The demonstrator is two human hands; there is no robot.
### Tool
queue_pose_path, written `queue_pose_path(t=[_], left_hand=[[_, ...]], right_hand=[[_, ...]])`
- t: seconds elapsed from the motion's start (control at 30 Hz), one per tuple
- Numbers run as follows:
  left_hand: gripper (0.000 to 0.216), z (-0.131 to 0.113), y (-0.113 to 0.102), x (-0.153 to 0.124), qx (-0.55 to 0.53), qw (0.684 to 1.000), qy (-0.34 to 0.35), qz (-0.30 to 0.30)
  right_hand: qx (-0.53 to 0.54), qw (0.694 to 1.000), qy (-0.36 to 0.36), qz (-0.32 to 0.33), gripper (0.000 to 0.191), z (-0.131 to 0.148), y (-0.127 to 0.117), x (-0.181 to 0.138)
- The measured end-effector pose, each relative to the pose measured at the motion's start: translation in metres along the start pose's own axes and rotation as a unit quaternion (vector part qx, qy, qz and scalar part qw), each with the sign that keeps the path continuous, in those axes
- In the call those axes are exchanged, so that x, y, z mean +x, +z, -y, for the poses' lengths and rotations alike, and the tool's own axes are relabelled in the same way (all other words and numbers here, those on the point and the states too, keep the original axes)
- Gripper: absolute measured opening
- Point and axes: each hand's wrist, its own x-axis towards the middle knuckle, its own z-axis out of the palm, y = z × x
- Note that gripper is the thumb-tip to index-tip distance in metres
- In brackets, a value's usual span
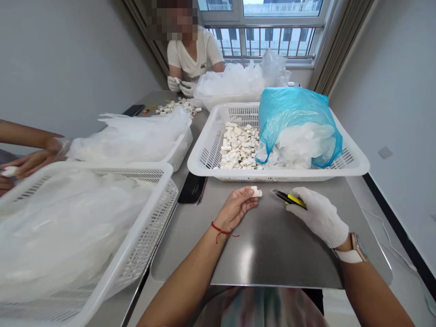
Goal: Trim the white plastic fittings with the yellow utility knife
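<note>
Between thumb and fingers, my bare left hand [237, 206] pinches a small white tubular piece [256, 192] above the metal table. To its right, my right hand [316, 213], in a white knit glove, is closed around a yellow and black utility knife [289, 198]. The knife's tip points left toward the white piece, with a gap between them. Just beyond both hands stands a white perforated basket [272, 173], where a heap of similar white pieces [240, 144] lies on the left side. A blue plastic bag [294, 104] with whitish film spilling out fills the basket's right side.
On the left are two white baskets [117, 268] covered with clear plastic; another person's hands [34, 159] work there. A dark phone [191, 188] lies beside my basket. Across the table, a gloved person [194, 54] sits near more white pieces [179, 106] and a bag-filled tub [231, 81].
</note>
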Motion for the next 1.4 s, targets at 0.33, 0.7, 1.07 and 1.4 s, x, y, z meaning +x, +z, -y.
queue_pose_path(t=[0.33, 0.7, 1.07, 1.4], left_hand=[[0.020, 0.000, -0.002, 0.000, 0.039, 0.999, -0.023, 0.011], [0.029, 0.003, -0.002, 0.001, 0.065, 0.997, -0.026, 0.022], [0.034, 0.004, -0.001, 0.002, 0.067, 0.998, -0.009, 0.010], [0.030, 0.003, -0.001, 0.001, 0.069, 0.998, -0.009, 0.007]], right_hand=[[-0.159, 0.982, -0.096, -0.034, 0.026, 0.008, 0.009, 0.000], [-0.198, 0.977, -0.080, 0.023, 0.031, 0.012, 0.009, -0.001], [-0.183, 0.980, -0.080, 0.004, 0.031, 0.016, 0.008, -0.003], [-0.175, 0.982, -0.062, 0.029, 0.033, 0.016, 0.009, -0.003]])
